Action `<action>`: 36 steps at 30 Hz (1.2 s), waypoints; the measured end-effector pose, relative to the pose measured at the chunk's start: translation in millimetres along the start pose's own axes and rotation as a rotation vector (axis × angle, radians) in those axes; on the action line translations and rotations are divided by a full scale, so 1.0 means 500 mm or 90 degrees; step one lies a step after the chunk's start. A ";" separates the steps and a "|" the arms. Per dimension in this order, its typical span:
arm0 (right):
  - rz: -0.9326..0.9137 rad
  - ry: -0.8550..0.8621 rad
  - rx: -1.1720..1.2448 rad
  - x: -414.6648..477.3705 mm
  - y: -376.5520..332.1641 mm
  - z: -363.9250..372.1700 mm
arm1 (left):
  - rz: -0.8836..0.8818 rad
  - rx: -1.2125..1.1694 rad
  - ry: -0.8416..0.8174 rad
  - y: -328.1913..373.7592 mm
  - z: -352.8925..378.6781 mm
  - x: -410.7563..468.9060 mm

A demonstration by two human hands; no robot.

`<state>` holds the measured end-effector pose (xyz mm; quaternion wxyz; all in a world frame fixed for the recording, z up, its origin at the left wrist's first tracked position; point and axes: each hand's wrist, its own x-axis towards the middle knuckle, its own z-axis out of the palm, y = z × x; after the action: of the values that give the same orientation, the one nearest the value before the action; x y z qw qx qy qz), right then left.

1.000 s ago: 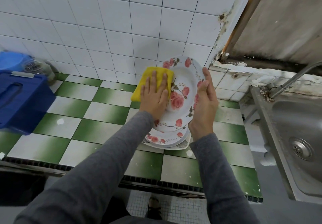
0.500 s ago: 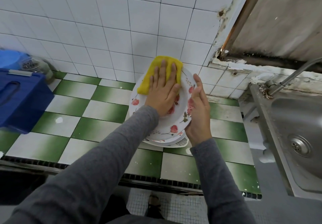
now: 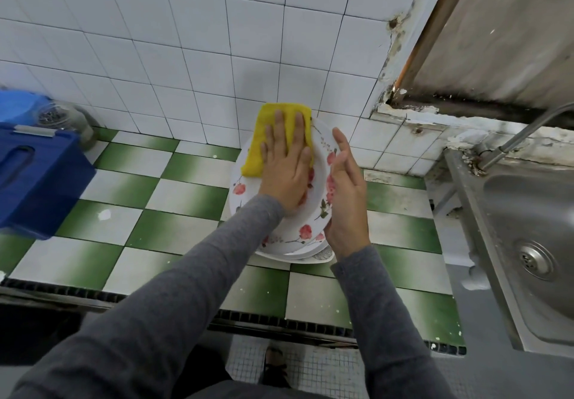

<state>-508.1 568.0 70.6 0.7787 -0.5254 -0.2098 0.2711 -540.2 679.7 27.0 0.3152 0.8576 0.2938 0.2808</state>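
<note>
A white plate with pink flowers (image 3: pixel 306 231) is held tilted above a small stack of similar plates (image 3: pixel 323 256) on the green and white tiled counter (image 3: pixel 174 221). My left hand (image 3: pixel 285 172) lies flat, fingers straight, and presses a yellow cloth (image 3: pixel 264 137) against the upper part of the plate's face. My right hand (image 3: pixel 348 203) holds the plate's right rim, thumb at the front and fingers mostly behind it. Both arms wear grey sleeves.
A blue plastic crate (image 3: pixel 34 181) and a glass jar (image 3: pixel 62 119) stand at the left of the counter. A steel sink (image 3: pixel 528 243) with a faucet (image 3: pixel 528 131) is at the right. White wall tiles rise close behind the plates.
My left hand slid the yellow cloth from the plate's left rim to its upper part. The plate turned within my right hand and now leans flatter.
</note>
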 end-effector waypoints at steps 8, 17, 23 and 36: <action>0.001 0.022 -0.019 0.008 -0.006 -0.004 | 0.137 0.043 -0.042 -0.013 0.008 -0.016; -0.059 0.082 0.130 0.012 -0.055 -0.018 | 0.074 0.096 -0.163 -0.067 -0.007 -0.050; -0.072 0.159 0.086 0.042 -0.031 -0.030 | 0.088 -0.040 -0.233 -0.013 0.019 -0.100; 0.036 0.119 0.173 0.010 0.006 -0.024 | 0.048 0.162 -0.179 -0.075 -0.020 -0.007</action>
<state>-497.5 563.6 63.8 0.8511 -0.4436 -0.0828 0.2684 -561.6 704.5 5.9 0.2317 0.9316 0.2479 0.1305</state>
